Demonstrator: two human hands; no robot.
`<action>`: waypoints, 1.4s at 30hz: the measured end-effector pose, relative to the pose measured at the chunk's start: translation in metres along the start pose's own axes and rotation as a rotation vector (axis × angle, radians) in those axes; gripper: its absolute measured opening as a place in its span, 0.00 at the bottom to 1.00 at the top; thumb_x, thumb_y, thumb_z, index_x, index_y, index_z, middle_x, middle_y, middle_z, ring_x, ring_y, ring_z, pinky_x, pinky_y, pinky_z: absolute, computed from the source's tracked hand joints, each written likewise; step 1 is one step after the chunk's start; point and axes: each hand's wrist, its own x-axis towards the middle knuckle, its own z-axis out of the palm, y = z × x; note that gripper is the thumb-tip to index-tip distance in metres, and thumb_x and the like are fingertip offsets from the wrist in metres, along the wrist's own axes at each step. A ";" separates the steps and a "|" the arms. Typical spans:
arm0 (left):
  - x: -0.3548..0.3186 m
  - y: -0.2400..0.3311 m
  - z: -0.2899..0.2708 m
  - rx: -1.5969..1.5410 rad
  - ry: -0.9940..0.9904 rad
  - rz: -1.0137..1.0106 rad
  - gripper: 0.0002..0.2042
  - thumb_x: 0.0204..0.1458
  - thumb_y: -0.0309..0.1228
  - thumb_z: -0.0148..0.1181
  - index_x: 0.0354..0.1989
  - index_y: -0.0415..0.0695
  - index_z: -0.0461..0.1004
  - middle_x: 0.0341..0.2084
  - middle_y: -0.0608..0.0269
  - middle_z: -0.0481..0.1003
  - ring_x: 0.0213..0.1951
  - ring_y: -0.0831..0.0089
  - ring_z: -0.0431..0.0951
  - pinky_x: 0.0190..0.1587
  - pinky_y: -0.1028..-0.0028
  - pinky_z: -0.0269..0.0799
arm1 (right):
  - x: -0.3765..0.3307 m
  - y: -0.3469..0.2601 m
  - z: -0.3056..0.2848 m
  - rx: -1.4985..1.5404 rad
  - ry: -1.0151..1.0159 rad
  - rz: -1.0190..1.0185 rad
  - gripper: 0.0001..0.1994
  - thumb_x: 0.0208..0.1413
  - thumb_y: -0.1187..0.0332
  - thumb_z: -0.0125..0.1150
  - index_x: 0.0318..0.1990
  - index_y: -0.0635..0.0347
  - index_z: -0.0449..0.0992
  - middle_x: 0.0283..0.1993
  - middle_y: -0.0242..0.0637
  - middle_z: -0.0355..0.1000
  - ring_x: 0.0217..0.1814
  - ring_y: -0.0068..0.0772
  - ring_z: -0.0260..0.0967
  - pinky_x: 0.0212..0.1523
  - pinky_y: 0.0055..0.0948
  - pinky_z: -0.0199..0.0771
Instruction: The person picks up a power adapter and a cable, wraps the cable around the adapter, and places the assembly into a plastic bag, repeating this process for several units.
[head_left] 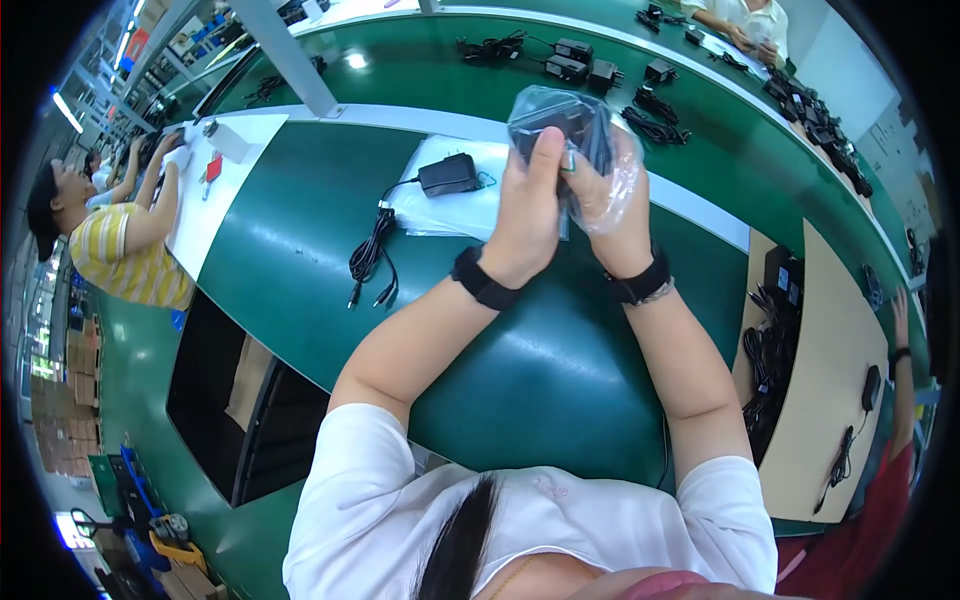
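Observation:
Both my hands are raised over the green table (540,370), closed on a clear plastic bag with a black power adapter (575,125) inside. My left hand (527,215) grips its left side, thumb pressed on the front. The right side is in my right hand (618,215), with loose plastic draped over the fingers. Left of my hands, a second power adapter (448,175) lies on a stack of flat clear bags (425,215). Its black cable (372,245) is bundled on the table beside the stack.
Several adapters (570,62) and coiled cables (655,120) lie on the green surface beyond. A cardboard box (820,370) with black adapters and cables stands at the right. A person in yellow stripes (130,245) works at the left; another person's arm (902,380) reaches in at the far right.

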 end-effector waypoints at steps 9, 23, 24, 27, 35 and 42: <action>0.013 0.030 -0.048 0.109 -0.203 -0.317 0.12 0.55 0.30 0.49 0.46 0.39 0.67 0.41 0.61 0.71 0.44 0.72 0.70 0.50 0.71 0.63 | 0.009 0.009 -0.012 -0.333 -0.189 -0.274 0.16 0.50 0.66 0.52 0.43 0.68 0.68 0.44 0.54 0.67 0.46 0.52 0.63 0.47 0.40 0.63; 0.008 0.024 -0.036 0.400 -0.166 -0.143 0.19 0.48 0.27 0.60 0.48 0.38 0.64 0.43 0.61 0.70 0.44 0.72 0.69 0.49 0.73 0.63 | 0.007 0.011 -0.007 -0.029 0.165 -0.048 0.08 0.47 0.70 0.59 0.33 0.67 0.75 0.30 0.46 0.71 0.35 0.42 0.69 0.38 0.32 0.68; 0.007 0.024 -0.038 0.367 -0.170 -0.121 0.18 0.49 0.26 0.58 0.48 0.38 0.65 0.44 0.61 0.70 0.45 0.71 0.69 0.50 0.72 0.63 | 0.008 0.016 -0.003 -0.136 0.149 -0.130 0.07 0.47 0.70 0.59 0.30 0.65 0.75 0.29 0.45 0.70 0.34 0.43 0.68 0.37 0.34 0.68; -0.001 0.032 -0.036 0.352 -0.135 -0.096 0.16 0.51 0.25 0.55 0.48 0.37 0.65 0.44 0.60 0.70 0.45 0.70 0.70 0.50 0.72 0.64 | 0.009 0.034 0.020 -0.202 0.189 -0.241 0.08 0.48 0.68 0.58 0.36 0.58 0.77 0.32 0.42 0.69 0.40 0.42 0.63 0.44 0.34 0.63; -0.009 0.039 -0.022 0.294 -0.073 -0.070 0.21 0.44 0.20 0.59 0.49 0.37 0.64 0.41 0.60 0.71 0.41 0.70 0.72 0.45 0.74 0.68 | 0.003 0.006 -0.012 -0.729 -0.220 -0.363 0.19 0.46 0.67 0.55 0.50 0.53 0.71 0.37 0.41 0.64 0.42 0.42 0.60 0.42 0.36 0.59; -0.012 0.054 -0.031 0.217 -0.183 -0.124 0.25 0.42 0.23 0.62 0.51 0.37 0.63 0.42 0.60 0.70 0.44 0.71 0.71 0.49 0.72 0.65 | -0.002 0.011 -0.001 -0.105 -0.180 0.047 0.11 0.55 0.68 0.51 0.42 0.65 0.71 0.36 0.38 0.71 0.36 0.27 0.68 0.38 0.27 0.69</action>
